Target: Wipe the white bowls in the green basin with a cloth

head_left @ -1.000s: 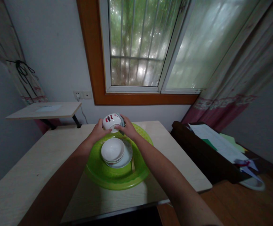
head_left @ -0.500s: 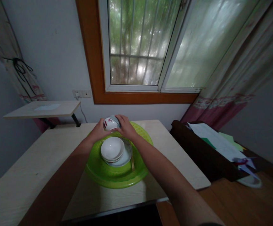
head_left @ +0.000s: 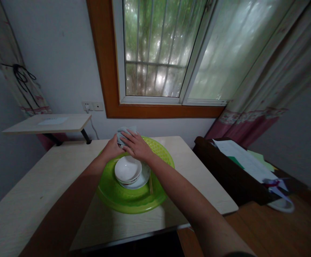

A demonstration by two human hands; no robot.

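Observation:
Above the far part of a green basin, my left hand grips a small white bowl, which is now almost wholly hidden. A light grey-blue cloth covers it. With its fingers laid over the cloth, my right hand presses it against the bowl. Just below both hands, a stack of white bowls sits on a white plate inside the basin. Thin wooden chopsticks lie at the plate's right side.
The basin rests on a pale wooden table. A small raised shelf stands at the table's back left, under wall sockets. To the right is a dark brown piece of furniture with papers on it.
My right hand has swung left with the cloth across the bowl, hiding its red pattern. My left hand has stayed nearly in place. The stacked bowls have not moved.

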